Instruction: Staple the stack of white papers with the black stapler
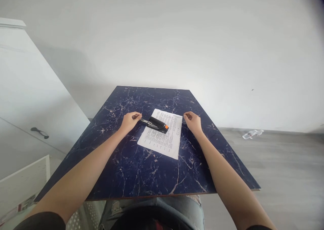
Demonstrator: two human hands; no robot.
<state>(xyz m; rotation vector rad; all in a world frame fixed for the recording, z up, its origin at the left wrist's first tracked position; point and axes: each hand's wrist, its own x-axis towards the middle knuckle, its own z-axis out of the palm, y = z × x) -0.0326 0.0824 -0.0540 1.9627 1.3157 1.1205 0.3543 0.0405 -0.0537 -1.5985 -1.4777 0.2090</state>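
A black stapler [159,125] with an orange patch at its right end lies across a printed sheet of paper [162,144]. Its metal left end points toward my left hand [130,121], whose thumb and fingertips are pinched together close by. I cannot tell whether they touch the stapler or hold something small. Beyond the paper's upper right corner, my right hand [193,122] rests with curled fingers and its thumb against them. Whatever may be between those fingertips is hidden. The paper lies flat and slightly turned on the dark blue marbled table [141,171].
A white cabinet [30,88] with a dark handle [39,133] stands at the left. The pale wall [162,37] rises behind the table. A clear plastic bottle [252,134] lies on the grey floor [283,169] to the right.
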